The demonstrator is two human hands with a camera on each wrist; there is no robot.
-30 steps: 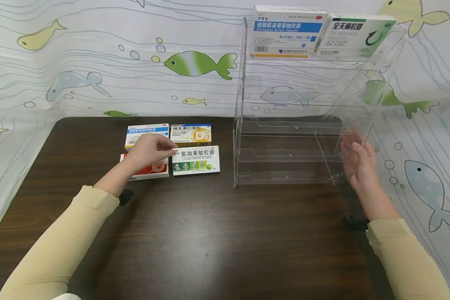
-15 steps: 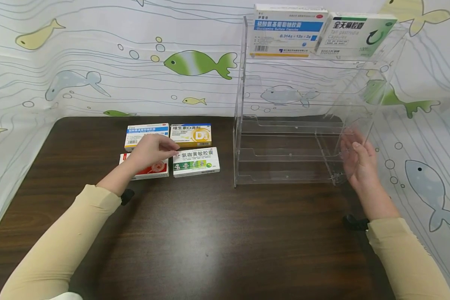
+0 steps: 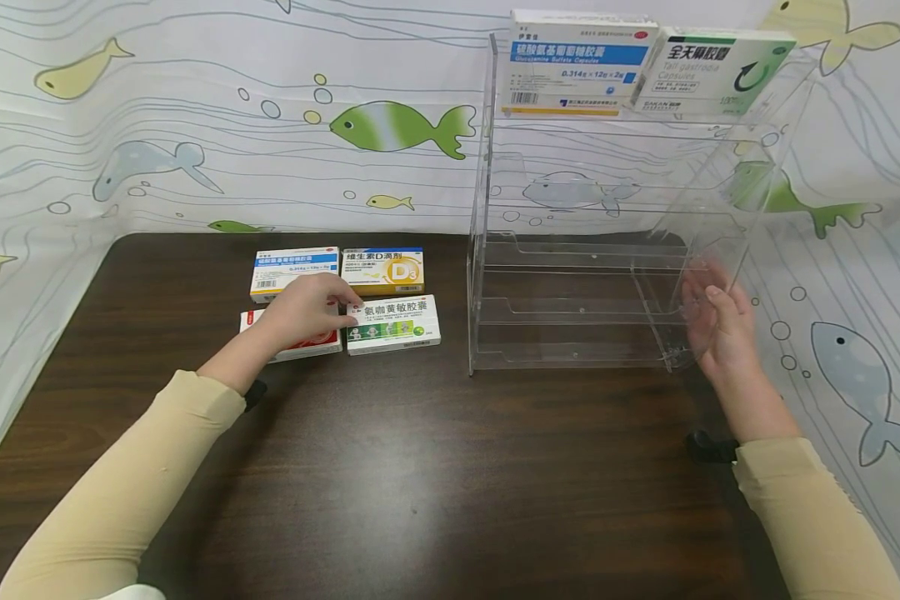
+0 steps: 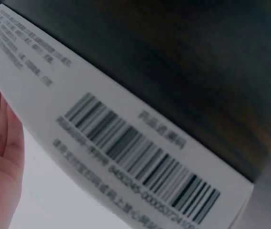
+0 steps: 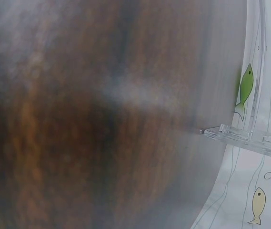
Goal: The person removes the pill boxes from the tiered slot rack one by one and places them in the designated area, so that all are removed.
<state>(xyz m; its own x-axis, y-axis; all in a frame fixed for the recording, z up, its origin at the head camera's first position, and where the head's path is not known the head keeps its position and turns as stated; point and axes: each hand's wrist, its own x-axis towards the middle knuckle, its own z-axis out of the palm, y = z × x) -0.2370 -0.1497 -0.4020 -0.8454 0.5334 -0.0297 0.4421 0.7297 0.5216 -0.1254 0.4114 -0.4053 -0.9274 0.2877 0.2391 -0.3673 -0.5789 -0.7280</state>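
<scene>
Capsule box (image 3: 393, 323), white-green, lies just right of the nearer left hand (image 3: 303, 308), whose thumb and fingers we see parted; the box's long axis runs left-right. The right hand (image 3: 722, 325), fingers loosely bent, is by the clear acrylic rack (image 3: 540, 311).

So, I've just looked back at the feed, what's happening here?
A person's left hand is at the left end of a white-and-green box on the dark table; whether it grips the box isn't clear. The right hand is at the right side of a clear rack. Beside the white-and-green box are a red-and-white box, a blue-and-white box and a D3 box. Two more boxes sit at the rack's top.
</scene>
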